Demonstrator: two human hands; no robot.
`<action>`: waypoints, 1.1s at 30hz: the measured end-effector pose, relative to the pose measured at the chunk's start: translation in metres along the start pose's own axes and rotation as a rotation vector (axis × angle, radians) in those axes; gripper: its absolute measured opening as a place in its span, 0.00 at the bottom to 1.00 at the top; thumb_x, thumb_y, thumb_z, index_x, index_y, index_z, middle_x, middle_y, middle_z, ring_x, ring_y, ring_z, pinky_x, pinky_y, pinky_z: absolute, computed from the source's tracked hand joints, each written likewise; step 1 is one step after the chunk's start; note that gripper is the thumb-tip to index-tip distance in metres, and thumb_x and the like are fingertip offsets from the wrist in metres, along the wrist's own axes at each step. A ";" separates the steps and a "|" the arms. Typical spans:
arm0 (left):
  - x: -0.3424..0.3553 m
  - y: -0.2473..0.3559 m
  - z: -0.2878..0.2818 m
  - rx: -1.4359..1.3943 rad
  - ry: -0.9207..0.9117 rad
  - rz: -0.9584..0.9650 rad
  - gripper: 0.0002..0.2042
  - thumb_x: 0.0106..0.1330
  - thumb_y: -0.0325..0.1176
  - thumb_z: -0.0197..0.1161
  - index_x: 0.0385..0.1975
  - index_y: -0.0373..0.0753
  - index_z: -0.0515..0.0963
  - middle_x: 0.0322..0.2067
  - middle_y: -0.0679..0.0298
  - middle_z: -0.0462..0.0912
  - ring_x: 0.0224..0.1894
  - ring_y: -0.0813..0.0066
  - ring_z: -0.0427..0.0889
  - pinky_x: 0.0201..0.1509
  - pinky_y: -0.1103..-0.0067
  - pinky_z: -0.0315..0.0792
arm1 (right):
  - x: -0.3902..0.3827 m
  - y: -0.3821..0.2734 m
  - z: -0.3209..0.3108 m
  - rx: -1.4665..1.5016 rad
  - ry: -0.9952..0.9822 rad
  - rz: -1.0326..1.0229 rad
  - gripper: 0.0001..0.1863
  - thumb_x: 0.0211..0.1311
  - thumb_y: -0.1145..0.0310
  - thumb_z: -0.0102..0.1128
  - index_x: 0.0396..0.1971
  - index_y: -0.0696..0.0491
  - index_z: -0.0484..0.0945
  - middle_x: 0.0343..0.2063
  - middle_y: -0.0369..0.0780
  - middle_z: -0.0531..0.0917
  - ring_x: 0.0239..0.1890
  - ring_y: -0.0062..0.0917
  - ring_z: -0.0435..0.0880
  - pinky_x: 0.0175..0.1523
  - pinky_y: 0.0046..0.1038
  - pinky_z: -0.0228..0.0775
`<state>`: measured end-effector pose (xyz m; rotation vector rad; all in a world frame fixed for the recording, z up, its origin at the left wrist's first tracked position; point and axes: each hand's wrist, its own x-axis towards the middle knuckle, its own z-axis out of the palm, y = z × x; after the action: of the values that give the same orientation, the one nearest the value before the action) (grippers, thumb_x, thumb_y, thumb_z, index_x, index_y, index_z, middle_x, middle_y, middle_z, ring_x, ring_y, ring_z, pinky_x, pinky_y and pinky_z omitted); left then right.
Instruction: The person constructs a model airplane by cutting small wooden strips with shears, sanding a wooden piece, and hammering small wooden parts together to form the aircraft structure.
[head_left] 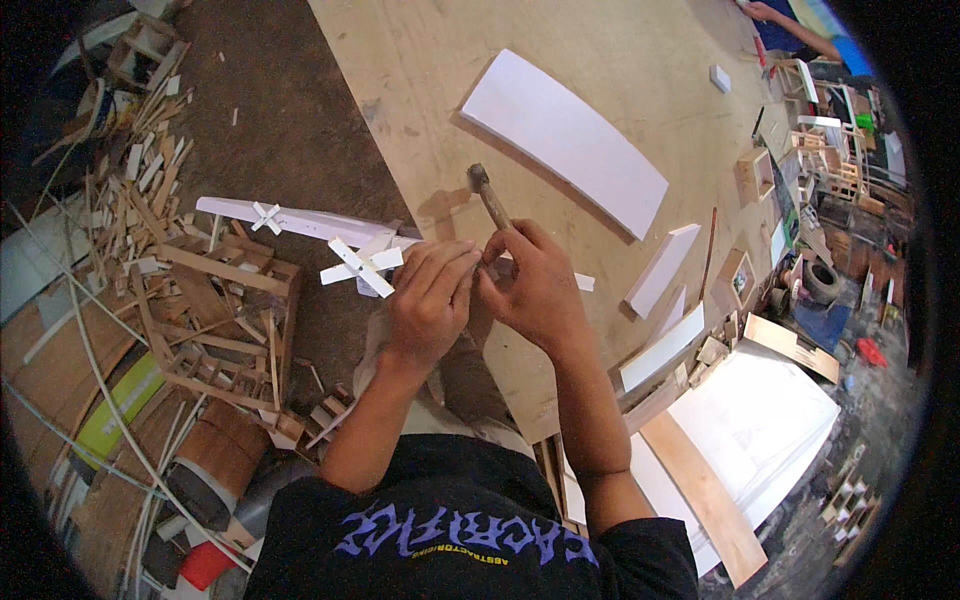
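Observation:
A white wooden model plane (300,220) with long thin wings reaches out to the left from under my hands. It carries two cross-shaped white propellers, a large propeller (360,266) beside my left hand and a smaller one (266,218) farther out. My left hand (432,295) is closed on the plane, its fingertips meeting those of my right hand. A hammer (492,202) points away from me, its wooden handle running into my closed right hand (535,290). Whatever sits between the fingertips is hidden. Past my right hand, a white end (585,283) sticks out.
A pale plywood tabletop (420,90) bears a large curved white panel (570,140) and narrower white strips (664,268). Left are a wooden frame (225,275) and heaped offcuts (150,190). Small wooden boxes (756,175) line the right; another person's arm (800,28) shows far right.

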<state>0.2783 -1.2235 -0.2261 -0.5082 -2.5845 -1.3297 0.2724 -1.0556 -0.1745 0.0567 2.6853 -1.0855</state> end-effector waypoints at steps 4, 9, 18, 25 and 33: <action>-0.002 0.000 0.004 -0.007 0.032 -0.002 0.10 0.61 0.25 0.72 0.42 0.40 0.86 0.46 0.63 0.89 0.50 0.60 0.86 0.60 0.64 0.76 | -0.001 0.004 -0.005 0.055 0.010 -0.053 0.12 0.54 0.72 0.69 0.38 0.57 0.81 0.40 0.48 0.82 0.33 0.38 0.83 0.40 0.36 0.76; 0.000 0.002 0.001 0.012 0.014 -0.011 0.10 0.60 0.26 0.74 0.41 0.41 0.87 0.45 0.64 0.88 0.50 0.60 0.85 0.59 0.65 0.77 | -0.003 0.009 -0.006 0.155 0.023 -0.053 0.09 0.55 0.78 0.69 0.37 0.59 0.83 0.41 0.46 0.85 0.28 0.29 0.84 0.32 0.29 0.75; 0.002 0.002 0.000 -0.002 0.005 0.005 0.11 0.56 0.26 0.75 0.40 0.40 0.87 0.45 0.64 0.87 0.48 0.60 0.84 0.57 0.65 0.75 | -0.006 0.010 -0.009 0.160 0.064 -0.001 0.08 0.55 0.76 0.73 0.36 0.57 0.87 0.44 0.46 0.87 0.35 0.30 0.89 0.38 0.28 0.80; 0.003 0.003 0.000 -0.014 -0.004 0.010 0.12 0.55 0.26 0.76 0.39 0.42 0.87 0.45 0.63 0.86 0.48 0.60 0.84 0.56 0.64 0.75 | -0.010 0.016 -0.007 0.152 0.074 -0.004 0.08 0.56 0.76 0.73 0.37 0.56 0.89 0.46 0.46 0.87 0.33 0.27 0.89 0.38 0.27 0.79; 0.000 0.003 0.008 0.065 0.060 0.050 0.13 0.50 0.26 0.77 0.35 0.43 0.85 0.42 0.64 0.83 0.46 0.61 0.83 0.55 0.65 0.73 | -0.013 0.016 -0.007 0.181 0.084 -0.009 0.08 0.57 0.77 0.72 0.38 0.56 0.89 0.46 0.46 0.87 0.32 0.25 0.88 0.37 0.25 0.79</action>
<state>0.2793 -1.2155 -0.2289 -0.5098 -2.5398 -1.2214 0.2855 -1.0390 -0.1772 0.1250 2.6543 -1.3552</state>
